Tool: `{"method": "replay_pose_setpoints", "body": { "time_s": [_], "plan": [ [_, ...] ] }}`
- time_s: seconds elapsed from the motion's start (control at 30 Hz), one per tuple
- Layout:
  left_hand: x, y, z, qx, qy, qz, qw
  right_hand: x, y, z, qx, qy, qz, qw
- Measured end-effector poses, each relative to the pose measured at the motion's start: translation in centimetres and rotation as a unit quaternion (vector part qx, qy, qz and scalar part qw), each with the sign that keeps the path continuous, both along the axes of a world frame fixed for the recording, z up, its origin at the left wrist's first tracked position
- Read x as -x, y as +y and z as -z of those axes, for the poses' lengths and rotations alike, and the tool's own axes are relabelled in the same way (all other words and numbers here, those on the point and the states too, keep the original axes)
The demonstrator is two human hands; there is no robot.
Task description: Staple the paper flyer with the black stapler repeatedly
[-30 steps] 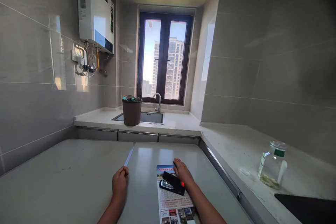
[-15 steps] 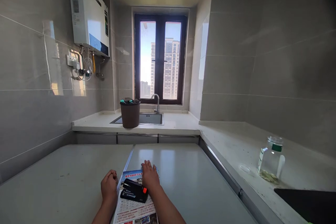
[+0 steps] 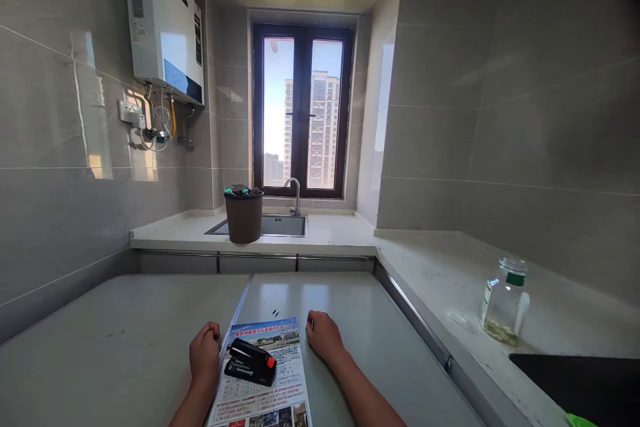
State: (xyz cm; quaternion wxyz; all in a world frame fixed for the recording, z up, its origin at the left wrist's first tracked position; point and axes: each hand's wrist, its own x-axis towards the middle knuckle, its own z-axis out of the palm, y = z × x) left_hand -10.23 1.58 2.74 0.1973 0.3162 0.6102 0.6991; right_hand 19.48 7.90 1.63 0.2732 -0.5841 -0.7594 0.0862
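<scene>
A black stapler (image 3: 251,361) with an orange-red button lies on a printed flyer (image 3: 285,383) on the pale tabletop. Beside the flyer's left edge rests my left hand (image 3: 204,355), its fingers curled into a fist close to the stapler. On the other side, just off the flyer's right edge, my right hand (image 3: 325,337) lies with the fingers folded in; nothing shows in it. Just beyond the flyer's top edge sit small dark bits (image 3: 275,313), too small to name for certain.
Along the back, a dark brown bucket (image 3: 244,219) stands at the front of a sink (image 3: 285,225) with a faucet (image 3: 297,197). A clear jar (image 3: 506,303) and its round lid (image 3: 457,317) are on the right counter (image 3: 425,267), near a black panel (image 3: 575,380).
My right hand has moved right, off the flyer's top, and its fingers have curled in. Small dark bits now show beyond the flyer. My left hand stays in place.
</scene>
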Motion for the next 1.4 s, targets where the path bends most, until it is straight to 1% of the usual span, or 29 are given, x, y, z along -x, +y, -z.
{"method": "replay_pose_setpoints", "body": {
  "time_s": [0.1,0.2,0.27,0.37,0.43,0.57,0.9,1.13,1.3,1.4],
  "plan": [
    [0.1,0.2,0.3,-0.015,-0.015,0.033,0.999,-7.3,0.6,0.4,-0.003,-0.016,0.052,0.998],
    [0.1,0.5,0.7,-0.021,-0.030,0.041,0.999,-13.9,0.7,0.7,-0.008,-0.025,0.097,0.995],
    [0.1,0.6,0.8,-0.023,-0.036,0.043,0.998,-17.0,0.6,1.0,-0.011,-0.022,0.118,0.993],
    [0.1,0.5,0.8,-0.024,-0.038,0.047,0.998,-19.4,0.7,1.5,-0.013,-0.005,0.138,0.990],
    [0.0,0.4,0.6,-0.021,-0.037,0.048,0.998,-19.9,0.9,1.9,-0.013,0.010,0.142,0.990],
    [0.0,0.2,0.4,-0.016,-0.026,0.049,0.998,-20.0,1.2,2.3,-0.014,0.037,0.131,0.991],
    [-0.1,0.1,0.2,-0.007,-0.012,0.052,0.999,-20.0,0.9,2.4,-0.017,0.060,0.114,0.992],
    [0.0,-0.2,-0.1,-0.006,-0.007,0.056,0.998,-19.9,1.0,2.4,-0.012,0.044,0.128,0.991],
    [0.0,-0.1,-0.1,-0.015,-0.005,0.059,0.998,-19.5,0.7,1.9,-0.007,0.015,0.137,0.990],
    [0.1,-0.1,0.1,-0.019,-0.005,0.062,0.998,-18.7,0.3,1.5,-0.014,-0.016,0.135,0.991]
  ]
}}
